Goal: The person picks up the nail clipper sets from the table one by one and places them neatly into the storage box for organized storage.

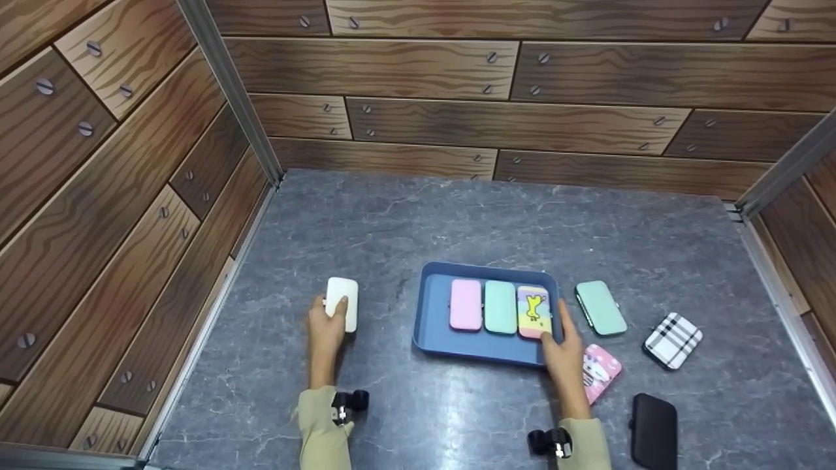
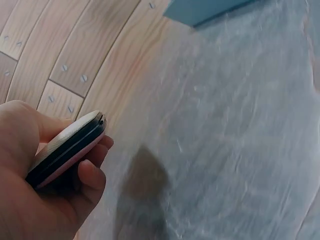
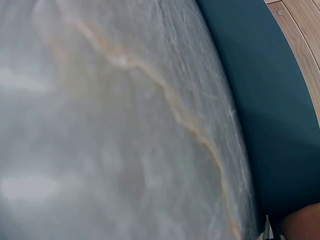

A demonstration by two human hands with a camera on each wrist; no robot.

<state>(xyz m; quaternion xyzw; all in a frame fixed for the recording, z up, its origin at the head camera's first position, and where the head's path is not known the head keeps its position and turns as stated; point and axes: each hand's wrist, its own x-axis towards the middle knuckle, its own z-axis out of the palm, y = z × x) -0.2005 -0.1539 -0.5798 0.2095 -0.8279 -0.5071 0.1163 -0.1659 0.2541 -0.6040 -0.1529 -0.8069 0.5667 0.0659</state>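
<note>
My left hand grips a slim white case to the left of the tray. In the left wrist view this case shows a black seam and a pinkish underside, held between thumb and curled fingers. My right hand holds the right wall of a blue tray, thumb inside and fingers outside. Three small cases stand in a row in the tray: pink, mint and a pastel one with a yellow figure. The right wrist view shows mostly the tray's outer wall.
Right of the tray lie a mint-green case, a black-and-white plaid case, a pink cartoon case partly behind my right hand, and a black case. Wood-patterned walls enclose the grey marbled surface.
</note>
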